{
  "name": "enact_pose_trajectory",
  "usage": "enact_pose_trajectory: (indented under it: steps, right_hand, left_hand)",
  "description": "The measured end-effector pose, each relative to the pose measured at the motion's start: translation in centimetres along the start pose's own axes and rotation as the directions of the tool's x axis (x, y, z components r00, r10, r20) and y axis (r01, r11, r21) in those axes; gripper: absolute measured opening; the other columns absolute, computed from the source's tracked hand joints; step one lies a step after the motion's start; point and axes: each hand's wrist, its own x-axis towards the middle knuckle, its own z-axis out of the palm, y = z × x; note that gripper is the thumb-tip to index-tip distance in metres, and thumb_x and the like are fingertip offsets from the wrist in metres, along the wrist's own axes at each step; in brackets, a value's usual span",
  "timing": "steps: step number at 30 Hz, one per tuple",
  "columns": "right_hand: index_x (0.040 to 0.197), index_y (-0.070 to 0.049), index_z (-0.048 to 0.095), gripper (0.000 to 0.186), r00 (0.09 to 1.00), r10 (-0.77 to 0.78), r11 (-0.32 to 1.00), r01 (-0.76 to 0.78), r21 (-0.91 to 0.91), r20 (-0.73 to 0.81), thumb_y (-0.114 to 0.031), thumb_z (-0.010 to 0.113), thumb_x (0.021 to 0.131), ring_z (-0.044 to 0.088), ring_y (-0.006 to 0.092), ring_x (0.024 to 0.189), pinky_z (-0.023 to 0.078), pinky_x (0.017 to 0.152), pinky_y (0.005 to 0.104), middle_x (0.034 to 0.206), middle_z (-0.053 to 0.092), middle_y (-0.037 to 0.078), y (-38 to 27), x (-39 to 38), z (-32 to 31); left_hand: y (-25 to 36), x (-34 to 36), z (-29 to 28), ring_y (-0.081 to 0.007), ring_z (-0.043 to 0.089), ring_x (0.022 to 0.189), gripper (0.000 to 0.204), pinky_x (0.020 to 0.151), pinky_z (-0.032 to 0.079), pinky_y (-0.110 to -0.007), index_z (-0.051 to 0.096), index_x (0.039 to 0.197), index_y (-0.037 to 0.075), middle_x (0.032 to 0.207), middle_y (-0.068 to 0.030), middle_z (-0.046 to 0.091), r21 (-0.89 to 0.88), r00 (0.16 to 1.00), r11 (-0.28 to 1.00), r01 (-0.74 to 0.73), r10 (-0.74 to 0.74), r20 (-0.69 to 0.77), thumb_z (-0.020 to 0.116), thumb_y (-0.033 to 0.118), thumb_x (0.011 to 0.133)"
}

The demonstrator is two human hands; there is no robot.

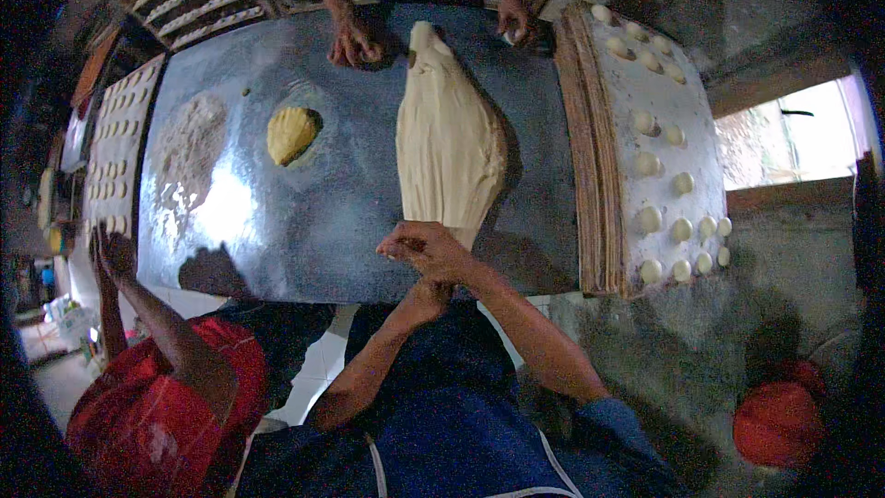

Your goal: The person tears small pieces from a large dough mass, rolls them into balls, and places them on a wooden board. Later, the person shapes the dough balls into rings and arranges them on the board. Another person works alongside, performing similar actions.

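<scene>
A long, pale slab of dough [447,129] lies lengthwise on the steel-grey worktop [350,203], its near end narrowing toward me. My right hand [424,247] crosses that near end with curled fingers pressed together; what they hold is unclear. My left hand [429,298] is just below it at the table's front edge, close to the dough's end, its fingers largely hidden. A yellow lump of dough [291,134] sits left of the slab, beside a patch of flour [191,143].
Trays of dough rounds stand left [115,148] and right, the right one [673,186] on stacked boards. Across the worktop are another person's hands [355,44]. A person in red [161,397] works at my left. Racks [198,0] are behind; red objects [774,420] lie lower right.
</scene>
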Motion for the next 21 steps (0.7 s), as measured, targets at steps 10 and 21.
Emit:
enact_pose_trajectory:
  steps: [10,21]
  right_hand:
    - [0.119,-0.007,0.064,0.034,0.988,0.145,0.968,-0.132,-0.213,0.05,-0.034,0.058,0.099,0.063,0.0286,0.107,0.049,0.095,0.0456,0.115,0.066,0.011,8.4,-3.7,1.9]
    - [0.139,0.0,0.044,0.054,0.744,-0.307,0.388,-0.472,-0.792,-0.593,-0.024,0.065,0.095,0.054,0.0428,0.117,0.039,0.102,0.0574,0.122,0.055,0.026,2.4,-5.3,-8.8]
  left_hand:
    - [23.4,-0.6,-4.9,-0.0402,0.057,0.109,0.019,0.108,0.033,-0.062,0.066,0.102,0.006,0.108,-0.0196,0.062,0.622,0.951,0.73,-0.283,0.3,0.081,0.058,0.017,0.09]
    - [-8.4,2.1,-11.1,-0.0422,0.052,0.111,0.044,0.1,0.035,-0.058,0.056,0.123,0.002,0.119,-0.0232,0.057,0.915,0.845,0.348,0.204,0.409,-0.344,0.069,0.029,0.091]
